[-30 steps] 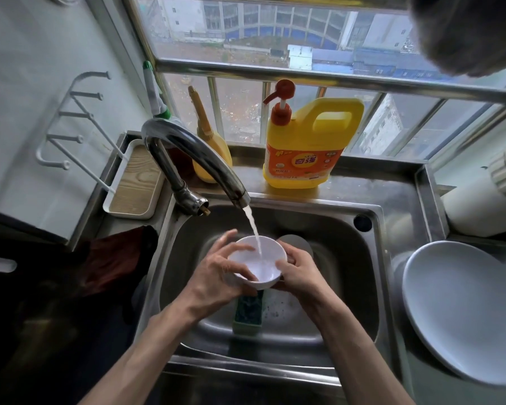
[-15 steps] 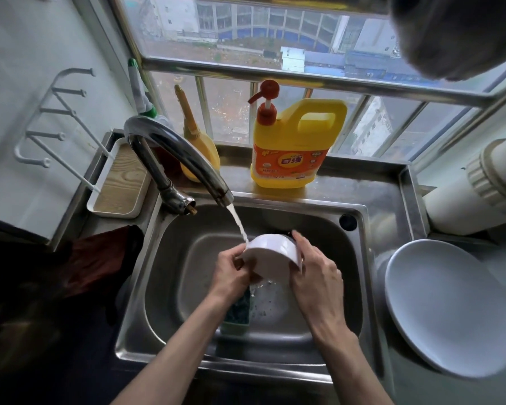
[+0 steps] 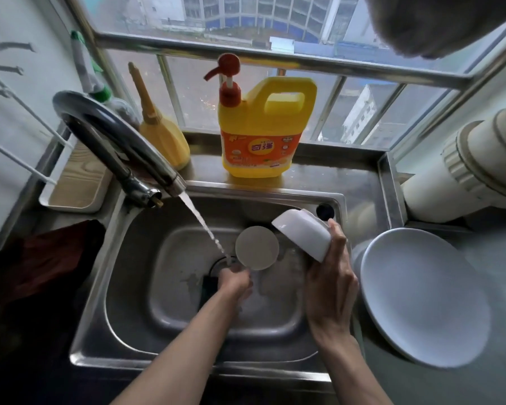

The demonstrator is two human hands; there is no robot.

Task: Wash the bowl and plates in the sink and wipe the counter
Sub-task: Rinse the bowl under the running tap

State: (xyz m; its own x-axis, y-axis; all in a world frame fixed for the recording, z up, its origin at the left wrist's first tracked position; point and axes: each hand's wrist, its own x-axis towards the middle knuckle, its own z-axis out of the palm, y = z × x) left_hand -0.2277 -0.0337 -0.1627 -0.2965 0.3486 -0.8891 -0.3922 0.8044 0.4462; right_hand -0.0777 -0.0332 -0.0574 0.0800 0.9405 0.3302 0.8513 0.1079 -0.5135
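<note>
right hand (image 3: 330, 287) is gripping the white bowl (image 3: 301, 236), tipped mouth-down over the right side of the sink (image 3: 123, 258), left hand (image 3: 235, 280) is under the faucet (image 3: 114, 135) stream but too blurry to tell its fingers, big white plate (image 3: 421, 296) lies on the counter (image 3: 479, 252) beside it

Window (image 3: 205, 109) spanned by steel rail (image 3: 246, 52) and bars; grey daylight admitted, buildings (image 3: 216, 13) seen outside. White wall (image 3: 18, 21) noted at left, wire rack (image 3: 48, 179) mounted. Ribbed white pipe (image 3: 465, 168) noted at right.

The head camera looks steeply down, close over the sink (image 3: 129, 258), facing the window (image 3: 362, 106).
</note>
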